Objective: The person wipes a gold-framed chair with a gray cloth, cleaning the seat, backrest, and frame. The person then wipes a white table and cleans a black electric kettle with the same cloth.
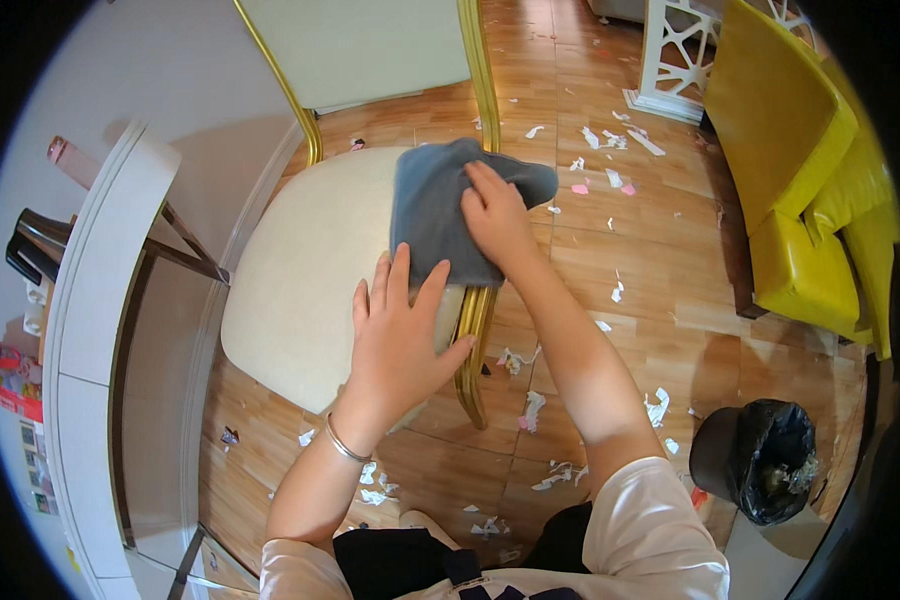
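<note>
On the chair's cream seat (300, 290), the left hand (398, 335) lies flat, fingers spread, touching the near edge of a grey cloth (432, 205). Beyond it, the right hand (497, 215) presses the cloth down, palm flat.

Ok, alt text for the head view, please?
Both hands press a grey cloth onto a cream chair seat: right hand on top, left hand at its near edge. Paper scraps litter the wooden floor.

A cream chair seat (300, 290) carries a grey cloth (435, 215) at its far right edge; paper scraps (610, 140) litter the wooden floor (650, 300).
</note>
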Available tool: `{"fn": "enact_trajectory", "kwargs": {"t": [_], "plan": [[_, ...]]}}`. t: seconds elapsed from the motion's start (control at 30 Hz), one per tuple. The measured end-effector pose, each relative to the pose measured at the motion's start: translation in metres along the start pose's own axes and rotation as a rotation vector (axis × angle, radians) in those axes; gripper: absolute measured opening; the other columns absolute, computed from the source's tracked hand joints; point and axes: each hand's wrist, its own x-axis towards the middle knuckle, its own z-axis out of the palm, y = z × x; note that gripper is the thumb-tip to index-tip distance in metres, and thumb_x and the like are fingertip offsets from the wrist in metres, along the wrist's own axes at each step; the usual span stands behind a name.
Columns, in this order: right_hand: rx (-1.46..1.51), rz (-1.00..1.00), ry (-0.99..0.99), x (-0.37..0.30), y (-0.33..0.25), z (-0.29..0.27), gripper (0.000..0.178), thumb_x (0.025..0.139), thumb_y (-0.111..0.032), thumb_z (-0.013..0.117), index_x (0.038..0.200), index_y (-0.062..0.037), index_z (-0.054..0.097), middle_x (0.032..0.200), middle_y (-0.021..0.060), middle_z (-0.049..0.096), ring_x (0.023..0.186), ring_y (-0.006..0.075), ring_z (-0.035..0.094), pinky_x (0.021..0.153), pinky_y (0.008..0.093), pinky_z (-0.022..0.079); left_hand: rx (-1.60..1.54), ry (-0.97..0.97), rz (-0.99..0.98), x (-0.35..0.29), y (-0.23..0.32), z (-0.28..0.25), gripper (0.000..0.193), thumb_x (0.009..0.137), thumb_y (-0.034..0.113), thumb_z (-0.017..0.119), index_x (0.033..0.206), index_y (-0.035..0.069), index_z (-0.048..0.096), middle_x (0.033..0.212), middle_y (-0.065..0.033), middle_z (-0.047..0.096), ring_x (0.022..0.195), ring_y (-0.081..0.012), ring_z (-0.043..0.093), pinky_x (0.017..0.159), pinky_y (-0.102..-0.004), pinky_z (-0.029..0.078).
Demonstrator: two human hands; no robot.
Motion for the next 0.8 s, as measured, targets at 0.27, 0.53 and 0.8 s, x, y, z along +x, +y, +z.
{"fn": "enact_trajectory", "kwargs": {"t": [0.27,0.53,0.8], "plan": [[-0.075,-0.044,0.045,-0.015,0.014,-0.019,0.029,0.082,-0.012,0.053,0.102,0.0071,0.061,0.110,0.0213,0.060,0.105,0.0383,0.056,0.094,0.0421,0.045,0.170,-0.015,-0.003,-0.011,0.028,0.011,0.081,0.071,0.038,0.078,0.141,0.016,0.045,0.144,-0.0357,0.028,0.130,-0.0562,0.029,0.107,-0.0591,0.025],[0.004,-0.026,-0.015,-0.048,-0.012,-0.036,0.025,0.077,-0.007,0.059,0.099,0.0048,0.056,0.115,0.0197,0.056,0.107,0.0386,0.053,0.092,0.0415,0.045,0.212,0.003,-0.023,-0.010,0.032,0.015,0.079,0.070,0.034,0.078,0.141,0.019,0.046,0.141,-0.0368,0.030,0.128,-0.0572,0.030,0.107,-0.0573,0.027],[0.068,-0.102,-0.035,-0.061,-0.029,-0.027,0.020,0.079,-0.008,0.060,0.096,0.0024,0.063,0.112,0.0167,0.061,0.108,0.0355,0.056,0.094,0.0414,0.045,0.274,-0.066,-0.034,-0.048,-0.004,-0.006,0.085,0.066,0.030,0.080,0.141,0.014,0.043,0.141,-0.0350,0.034,0.128,-0.0546,0.034,0.107,-0.0561,0.028]]}}
